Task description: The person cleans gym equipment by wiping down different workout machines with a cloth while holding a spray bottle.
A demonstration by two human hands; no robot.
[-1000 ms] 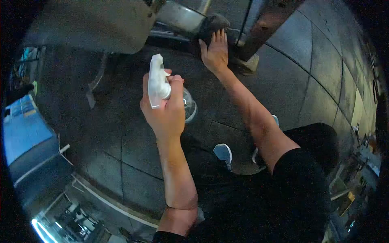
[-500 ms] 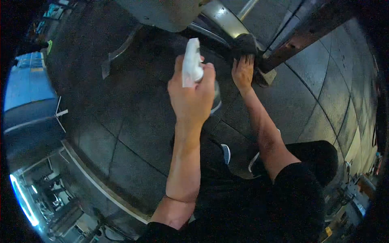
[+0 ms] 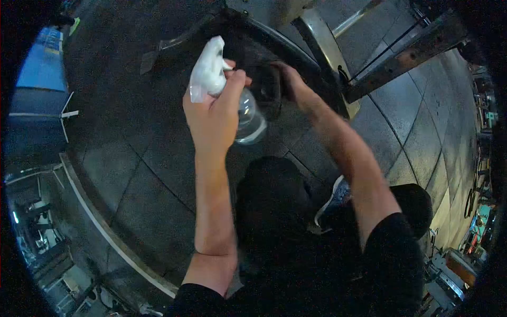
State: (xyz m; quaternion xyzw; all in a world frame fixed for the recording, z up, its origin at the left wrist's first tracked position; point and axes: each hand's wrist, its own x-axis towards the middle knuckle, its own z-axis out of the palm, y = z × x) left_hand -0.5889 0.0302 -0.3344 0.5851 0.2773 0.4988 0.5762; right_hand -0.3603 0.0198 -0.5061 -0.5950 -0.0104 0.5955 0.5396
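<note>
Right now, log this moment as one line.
left hand: around clear plastic spray bottle, white trigger head | right hand: at dark cloth, grip unclear

The left hand (image 3: 214, 119) grips a spray bottle (image 3: 211, 76) while the right hand (image 3: 291, 83) touches a blurred dark cloth (image 3: 266, 87)

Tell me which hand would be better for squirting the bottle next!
Probably the left hand. It grips the spray bottle right at its white head. The right hand is away from the bottle, and seems to have a dark cloth, though it's too dim to be sure.
</note>
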